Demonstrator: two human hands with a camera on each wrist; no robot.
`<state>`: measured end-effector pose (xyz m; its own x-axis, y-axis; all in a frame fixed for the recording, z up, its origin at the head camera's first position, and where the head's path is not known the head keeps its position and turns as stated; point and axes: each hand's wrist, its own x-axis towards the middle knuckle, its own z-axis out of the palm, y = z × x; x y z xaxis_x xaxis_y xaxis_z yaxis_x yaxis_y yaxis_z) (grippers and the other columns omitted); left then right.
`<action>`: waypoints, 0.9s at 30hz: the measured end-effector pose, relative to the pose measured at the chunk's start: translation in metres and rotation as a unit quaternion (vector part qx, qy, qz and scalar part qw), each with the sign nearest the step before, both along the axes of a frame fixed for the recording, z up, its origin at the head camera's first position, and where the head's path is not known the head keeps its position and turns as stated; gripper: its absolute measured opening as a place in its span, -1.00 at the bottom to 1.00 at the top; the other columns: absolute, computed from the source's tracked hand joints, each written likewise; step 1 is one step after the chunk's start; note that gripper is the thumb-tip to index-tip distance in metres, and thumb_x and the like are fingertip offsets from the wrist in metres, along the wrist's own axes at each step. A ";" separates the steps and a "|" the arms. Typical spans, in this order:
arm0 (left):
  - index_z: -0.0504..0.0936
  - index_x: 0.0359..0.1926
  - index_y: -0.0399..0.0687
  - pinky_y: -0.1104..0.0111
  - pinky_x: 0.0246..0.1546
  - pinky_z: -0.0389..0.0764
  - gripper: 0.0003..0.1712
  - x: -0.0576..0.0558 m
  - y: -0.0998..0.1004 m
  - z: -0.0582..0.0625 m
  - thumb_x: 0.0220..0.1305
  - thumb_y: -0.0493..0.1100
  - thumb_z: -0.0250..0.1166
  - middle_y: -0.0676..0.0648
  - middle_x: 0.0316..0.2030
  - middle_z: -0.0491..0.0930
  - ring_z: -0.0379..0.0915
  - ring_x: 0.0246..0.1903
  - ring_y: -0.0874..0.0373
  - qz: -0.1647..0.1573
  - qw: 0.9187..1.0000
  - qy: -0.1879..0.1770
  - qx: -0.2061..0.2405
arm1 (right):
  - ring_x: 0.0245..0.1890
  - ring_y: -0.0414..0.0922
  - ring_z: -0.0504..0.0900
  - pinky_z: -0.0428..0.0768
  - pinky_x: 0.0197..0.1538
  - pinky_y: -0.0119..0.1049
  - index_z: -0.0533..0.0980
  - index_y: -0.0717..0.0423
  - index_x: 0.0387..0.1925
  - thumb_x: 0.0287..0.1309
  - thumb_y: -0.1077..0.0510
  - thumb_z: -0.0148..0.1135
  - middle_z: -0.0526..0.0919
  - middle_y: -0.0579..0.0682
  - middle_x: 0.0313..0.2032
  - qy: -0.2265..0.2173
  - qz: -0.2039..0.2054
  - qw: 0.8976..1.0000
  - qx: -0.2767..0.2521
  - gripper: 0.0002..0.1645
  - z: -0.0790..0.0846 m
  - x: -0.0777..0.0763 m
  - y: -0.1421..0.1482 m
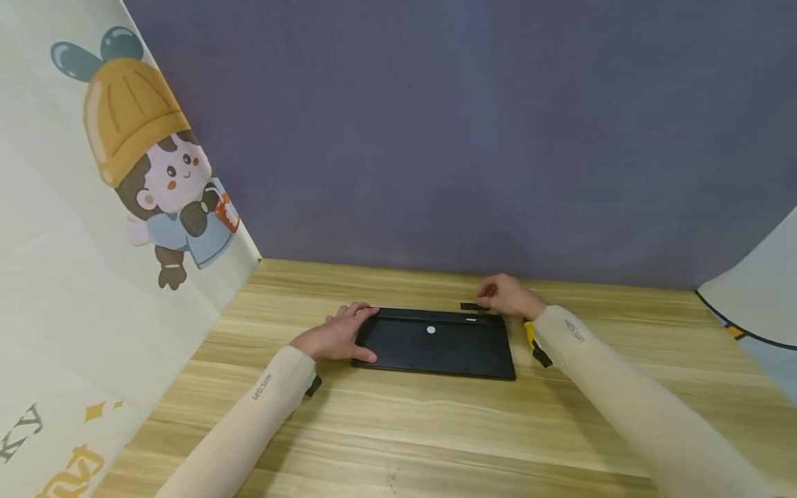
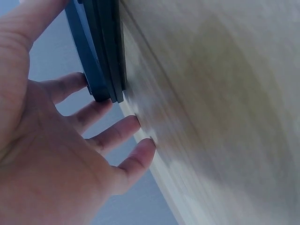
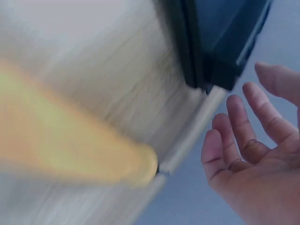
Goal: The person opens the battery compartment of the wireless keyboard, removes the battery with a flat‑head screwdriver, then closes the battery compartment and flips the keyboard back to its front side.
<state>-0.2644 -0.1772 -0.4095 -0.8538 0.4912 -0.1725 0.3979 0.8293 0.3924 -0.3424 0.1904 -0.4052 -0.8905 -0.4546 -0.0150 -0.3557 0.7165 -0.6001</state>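
Note:
A flat black keyboard (image 1: 407, 346) lies underside up on the table, with a round white sticker and a small red-and-white item in a slot near its far right corner. My left hand (image 1: 339, 335) holds its left end, thumb on the near corner and fingers at the far edge; in the left wrist view the fingertips meet the keyboard's end (image 2: 96, 51). Beyond the far right edge, my right hand (image 1: 506, 296) hovers at a thin black strip (image 1: 468, 306). Its fingers look loosely bent in the right wrist view, with nothing visible between them.
A yellow object (image 1: 530, 334) lies beside my right wrist, blurred and large in the right wrist view. A dark grey-blue panel (image 1: 436, 138) rises along the table's back edge. At the left stands a white wall (image 1: 50, 242) with a cartoon figure.

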 end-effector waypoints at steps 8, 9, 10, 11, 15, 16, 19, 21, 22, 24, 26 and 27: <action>0.05 0.46 0.05 -0.24 0.17 0.03 0.10 0.000 -0.003 -0.001 0.00 0.22 0.42 -0.11 0.39 0.00 -0.10 0.34 -0.18 0.002 1.000 -0.001 0.006 | -0.42 -0.11 0.52 0.51 -0.32 -0.19 0.55 0.28 -0.25 0.20 0.23 0.23 0.58 0.02 -0.38 0.008 -0.009 1.000 0.022 -0.84 0.009 0.022 0.035; 0.05 0.47 0.05 -0.24 0.17 0.03 0.10 0.000 -0.004 -0.001 0.01 0.22 0.42 -0.11 0.39 0.00 -0.10 0.34 -0.18 0.001 1.000 -0.002 0.006 | -0.44 -0.12 0.49 0.49 -0.33 -0.20 0.52 0.29 -0.30 0.20 0.23 0.24 0.55 0.02 -0.42 0.007 -0.010 1.000 0.026 -0.85 0.009 0.026 0.039; 0.05 0.46 0.05 -0.24 0.17 0.03 0.10 0.000 -0.004 -0.001 0.01 0.22 0.42 -0.11 0.39 0.00 -0.10 0.34 -0.18 0.000 1.000 -0.002 0.008 | -0.45 -0.12 0.47 0.47 -0.34 -0.20 0.50 0.29 -0.33 0.19 0.23 0.24 0.53 0.02 -0.43 0.004 -0.011 0.999 0.034 -0.85 0.010 0.029 0.042; 0.05 0.46 0.05 -0.24 0.17 0.03 0.10 0.000 -0.004 -0.001 0.01 0.22 0.41 -0.12 0.39 0.00 -0.10 0.34 -0.18 -0.001 1.000 -0.002 0.008 | -0.45 -0.12 0.46 0.46 -0.35 -0.20 0.48 0.26 -0.34 0.18 0.21 0.26 0.51 0.01 -0.44 -0.003 -0.018 0.999 0.043 -0.83 0.010 0.033 0.045; 0.05 0.46 0.06 -0.25 0.17 0.02 0.11 0.000 -0.005 -0.002 0.00 0.24 0.41 -0.11 0.38 0.00 -0.10 0.34 -0.18 -0.002 1.000 -0.003 0.010 | -0.52 -0.12 0.40 0.39 -0.42 -0.22 0.41 0.21 -0.35 0.09 0.10 0.35 0.47 -0.01 -0.48 -0.032 -0.031 0.994 0.100 -0.68 0.008 0.047 0.054; 0.06 0.46 0.05 -0.25 0.16 0.02 0.10 0.000 -0.005 -0.002 0.00 0.24 0.41 -0.11 0.38 0.01 -0.10 0.34 -0.18 0.000 1.000 -0.003 0.011 | -0.52 -0.13 0.41 0.40 -0.42 -0.24 0.41 0.19 -0.32 0.07 0.07 0.37 0.49 -0.03 -0.47 -0.036 -0.035 0.992 0.115 -0.66 0.007 0.049 0.056; 0.05 0.46 0.07 -0.25 0.17 0.02 0.10 -0.001 -0.005 -0.002 0.00 0.23 0.41 -0.10 0.38 0.01 -0.10 0.35 -0.18 0.005 1.000 -0.004 0.011 | -0.56 -0.13 0.37 0.37 -0.44 -0.24 0.38 0.21 -0.28 0.05 0.09 0.36 0.47 -0.02 -0.49 -0.050 -0.040 0.989 0.132 -0.63 0.004 0.055 0.058; 0.05 0.46 0.06 -0.25 0.17 0.01 0.10 -0.002 -0.004 -0.003 0.00 0.23 0.41 -0.11 0.38 0.01 -0.10 0.34 -0.18 0.006 1.000 -0.003 0.014 | -0.56 -0.13 0.38 0.39 -0.43 -0.25 0.36 0.23 -0.27 0.05 0.14 0.34 0.46 -0.01 -0.49 -0.049 -0.043 0.989 0.134 -0.64 0.003 0.058 0.060; 0.05 0.46 0.06 -0.25 0.17 0.01 0.10 -0.002 -0.004 -0.003 0.01 0.22 0.41 -0.12 0.38 0.01 -0.10 0.34 -0.18 0.006 1.000 -0.004 0.015 | -0.55 -0.13 0.38 0.40 -0.42 -0.25 0.36 0.24 -0.27 0.05 0.17 0.34 0.46 -0.01 -0.49 -0.050 -0.046 0.989 0.133 -0.65 0.002 0.058 0.060; 0.04 0.47 0.06 -0.24 0.18 0.00 0.10 -0.002 -0.002 -0.003 0.01 0.23 0.41 -0.13 0.38 0.01 -0.11 0.34 -0.19 0.006 1.000 -0.007 0.015 | -0.55 -0.12 0.40 0.42 -0.42 -0.25 0.36 0.25 -0.27 0.04 0.21 0.33 0.46 0.00 -0.48 -0.051 -0.051 0.988 0.134 -0.67 0.001 0.060 0.061; 0.03 0.47 0.06 -0.24 0.18 0.00 0.10 -0.001 0.000 -0.004 0.01 0.23 0.40 -0.15 0.38 0.01 -0.12 0.35 -0.20 0.007 1.000 -0.008 0.015 | -0.54 -0.13 0.42 0.44 -0.43 -0.26 0.37 0.26 -0.26 0.03 0.23 0.34 0.47 0.00 -0.46 -0.053 -0.057 0.988 0.135 -0.67 0.001 0.062 0.062; 0.03 0.47 0.07 -0.24 0.19 -0.01 0.11 -0.001 0.000 -0.004 0.01 0.23 0.40 -0.15 0.38 0.01 -0.12 0.35 -0.20 0.008 1.000 -0.008 0.014 | -0.54 -0.13 0.42 0.44 -0.43 -0.26 0.37 0.25 -0.25 0.04 0.23 0.33 0.48 0.00 -0.46 -0.057 -0.065 0.987 0.136 -0.68 0.002 0.062 0.062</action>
<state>-0.2658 -0.1769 -0.4135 -0.8589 0.4821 -0.1729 0.3777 0.8242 0.4220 -0.2800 0.2520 -0.4035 -0.9264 -0.3026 -0.2241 -0.1920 0.8915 -0.4102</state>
